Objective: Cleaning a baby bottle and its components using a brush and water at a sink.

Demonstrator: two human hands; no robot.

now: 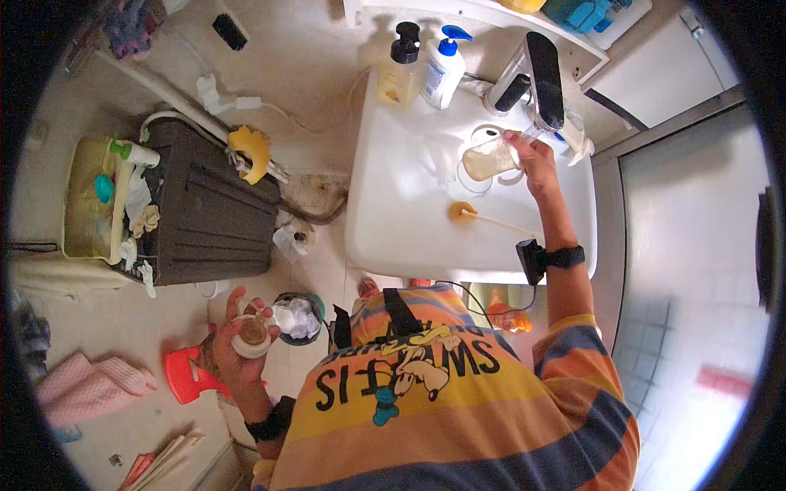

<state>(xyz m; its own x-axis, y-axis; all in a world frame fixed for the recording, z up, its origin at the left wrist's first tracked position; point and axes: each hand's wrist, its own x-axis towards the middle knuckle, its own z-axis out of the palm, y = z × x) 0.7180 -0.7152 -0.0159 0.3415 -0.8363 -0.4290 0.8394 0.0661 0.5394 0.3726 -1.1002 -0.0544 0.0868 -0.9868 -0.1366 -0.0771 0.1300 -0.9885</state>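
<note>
My right hand [538, 162] grips a translucent bottle [490, 161] that lies tilted over the white sink basin [399, 184], just below the faucet [543, 80]. Beside the bottle, a curved white handle-like piece [511, 179] shows near my fingers. Off to the left of my body, my left hand [236, 353] holds a round pale bottle cap [252, 337] with a clear part sticking up between the fingers. In the basin lies a brush with an orange sponge head [462, 212] and a pale stick handle. A clear round rim shows under the bottle; its shape is partly hidden.
Two pump bottles, one amber [399, 73] and one white with a blue pump [445, 67], stand on the sink's back ledge. A dark ribbed bin [215, 208] is at the left. Below lie a waste bin with white tissue [298, 318] and a red plastic stool [184, 374].
</note>
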